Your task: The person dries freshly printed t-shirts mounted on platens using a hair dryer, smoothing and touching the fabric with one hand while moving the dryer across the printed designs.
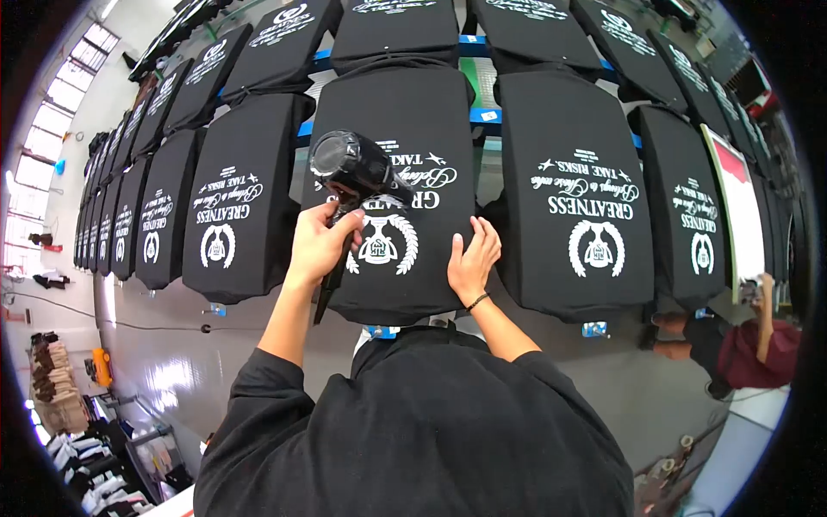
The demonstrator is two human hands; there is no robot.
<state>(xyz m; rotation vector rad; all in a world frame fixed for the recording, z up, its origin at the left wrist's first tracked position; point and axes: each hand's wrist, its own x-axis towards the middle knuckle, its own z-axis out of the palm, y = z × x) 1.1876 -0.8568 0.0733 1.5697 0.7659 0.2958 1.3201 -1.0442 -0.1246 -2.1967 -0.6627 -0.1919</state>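
In the head view my left hand (324,242) is wrapped round the handle of a black hair dryer (349,164). The dryer is held over a black T-shirt (392,112) stretched on a board in front of me. Its body hides part of the white printed lettering, while the white wreath emblem (379,246) shows below it. My right hand (473,260) lies at the shirt's right edge with its fingers stretched out, holding nothing. A dark band circles the right wrist.
Rows of similar printed black shirts (594,172) on boards stand left, right and beyond. A blue rail (485,115) runs between the rows. At the right a person in a maroon top (758,353) holds a framed screen (730,207). A cable (129,326) crosses the floor.
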